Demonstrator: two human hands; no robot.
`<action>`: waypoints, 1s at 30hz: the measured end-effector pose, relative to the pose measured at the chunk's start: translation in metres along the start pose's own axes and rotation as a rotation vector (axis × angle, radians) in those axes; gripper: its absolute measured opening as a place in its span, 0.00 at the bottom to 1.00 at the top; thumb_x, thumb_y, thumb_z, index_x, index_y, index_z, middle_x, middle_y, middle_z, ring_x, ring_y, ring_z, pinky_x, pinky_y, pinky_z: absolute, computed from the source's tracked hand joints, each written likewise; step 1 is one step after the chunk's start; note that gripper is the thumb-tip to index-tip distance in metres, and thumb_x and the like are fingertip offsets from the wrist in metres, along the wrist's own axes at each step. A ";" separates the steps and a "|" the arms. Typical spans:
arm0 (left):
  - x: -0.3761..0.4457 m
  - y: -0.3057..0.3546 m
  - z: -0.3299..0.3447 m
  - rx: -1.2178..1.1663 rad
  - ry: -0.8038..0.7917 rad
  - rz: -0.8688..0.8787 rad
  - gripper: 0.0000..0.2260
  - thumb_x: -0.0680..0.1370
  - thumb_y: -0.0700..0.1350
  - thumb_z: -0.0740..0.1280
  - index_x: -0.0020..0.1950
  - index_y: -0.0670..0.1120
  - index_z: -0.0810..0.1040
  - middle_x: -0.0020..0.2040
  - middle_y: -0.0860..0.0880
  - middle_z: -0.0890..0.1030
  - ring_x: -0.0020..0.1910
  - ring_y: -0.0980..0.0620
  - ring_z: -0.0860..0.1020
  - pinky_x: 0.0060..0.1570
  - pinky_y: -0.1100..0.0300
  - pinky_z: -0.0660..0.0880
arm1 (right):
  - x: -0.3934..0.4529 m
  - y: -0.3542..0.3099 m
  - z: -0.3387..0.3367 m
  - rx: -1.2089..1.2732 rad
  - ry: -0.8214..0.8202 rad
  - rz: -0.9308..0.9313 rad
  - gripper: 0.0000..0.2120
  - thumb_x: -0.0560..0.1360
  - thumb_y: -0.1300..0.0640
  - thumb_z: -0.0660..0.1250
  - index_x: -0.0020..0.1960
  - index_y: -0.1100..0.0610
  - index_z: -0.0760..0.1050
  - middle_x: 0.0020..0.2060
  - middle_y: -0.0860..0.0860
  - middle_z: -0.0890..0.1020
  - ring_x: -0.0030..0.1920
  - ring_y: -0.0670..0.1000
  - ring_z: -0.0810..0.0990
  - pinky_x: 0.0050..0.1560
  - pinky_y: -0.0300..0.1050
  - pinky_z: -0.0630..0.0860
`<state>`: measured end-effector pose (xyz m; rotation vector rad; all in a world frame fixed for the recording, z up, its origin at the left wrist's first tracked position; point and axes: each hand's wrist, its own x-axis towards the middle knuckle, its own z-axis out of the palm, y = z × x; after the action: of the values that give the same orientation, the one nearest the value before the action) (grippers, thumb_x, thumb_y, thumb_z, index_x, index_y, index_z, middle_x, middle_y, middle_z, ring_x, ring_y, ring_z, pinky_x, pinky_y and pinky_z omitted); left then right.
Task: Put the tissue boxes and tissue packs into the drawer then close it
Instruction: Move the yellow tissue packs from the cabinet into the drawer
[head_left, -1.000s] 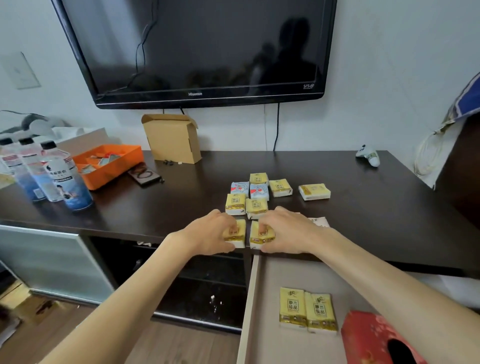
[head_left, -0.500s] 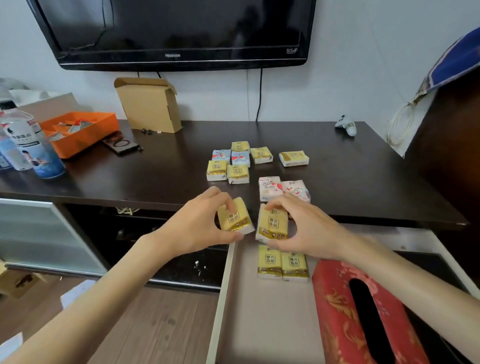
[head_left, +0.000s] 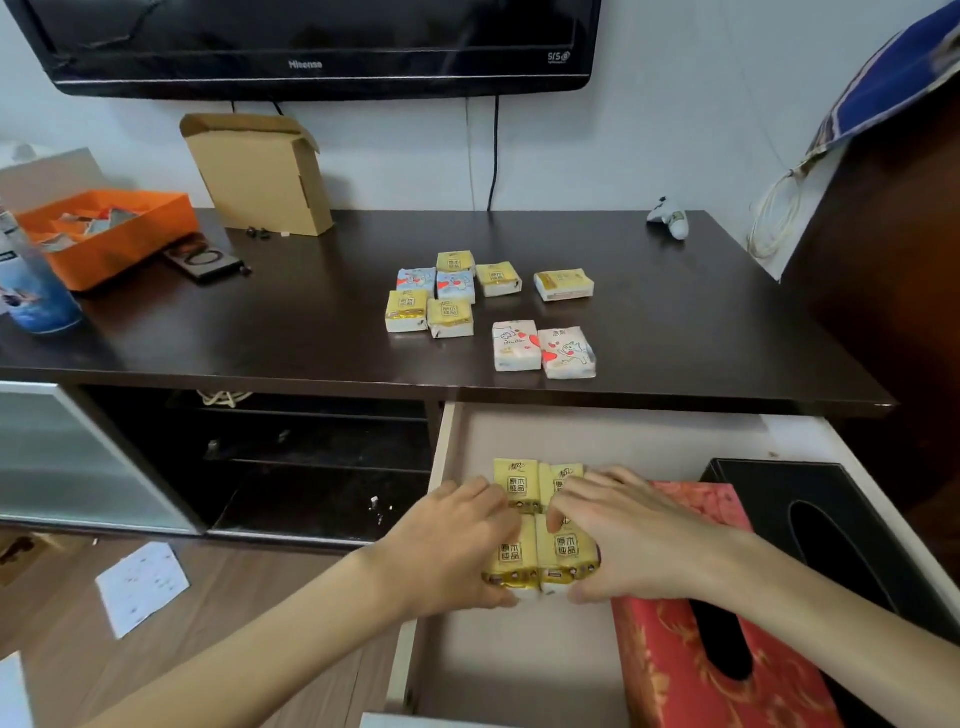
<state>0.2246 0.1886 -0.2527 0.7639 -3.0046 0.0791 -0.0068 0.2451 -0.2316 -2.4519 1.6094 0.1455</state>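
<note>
Your dark desk (head_left: 322, 332), tissue packs (head_left: 452, 293) clustered mid-top, cardboard box (head_left: 260, 174) at the back, orange tray (head_left: 109, 234) and bottle (head_left: 31, 291) on your left

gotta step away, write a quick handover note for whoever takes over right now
Left hand and right hand each press a yellow pack into the open drawer, in front of two yellow packs already there.
Also inside: red tissue box, black tissue box.
Left: nine packs on the desk, including two white packs nearest the edge; then close the drawer.
</note>
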 end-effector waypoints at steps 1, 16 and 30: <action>0.001 0.002 0.003 0.024 -0.018 0.008 0.28 0.70 0.69 0.67 0.59 0.48 0.76 0.59 0.49 0.76 0.59 0.48 0.72 0.57 0.50 0.73 | 0.001 0.000 0.000 0.000 -0.019 -0.001 0.28 0.67 0.32 0.69 0.62 0.43 0.70 0.56 0.40 0.71 0.60 0.45 0.66 0.68 0.47 0.59; 0.030 -0.031 0.002 -0.085 -0.205 0.014 0.42 0.72 0.65 0.70 0.78 0.46 0.61 0.80 0.47 0.58 0.79 0.48 0.56 0.75 0.56 0.51 | 0.033 0.013 -0.013 -0.055 -0.231 0.176 0.49 0.65 0.30 0.75 0.77 0.55 0.67 0.81 0.55 0.63 0.77 0.58 0.66 0.73 0.57 0.68; 0.042 -0.025 0.008 -0.142 -0.252 -0.035 0.31 0.73 0.61 0.71 0.71 0.47 0.71 0.72 0.48 0.69 0.67 0.45 0.71 0.65 0.50 0.70 | 0.040 0.004 0.000 -0.110 -0.077 0.196 0.24 0.66 0.44 0.82 0.52 0.55 0.75 0.51 0.50 0.79 0.52 0.56 0.81 0.45 0.50 0.74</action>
<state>0.1999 0.1464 -0.2574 0.8707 -3.1833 -0.2469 0.0053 0.2078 -0.2399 -2.3290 1.8504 0.3631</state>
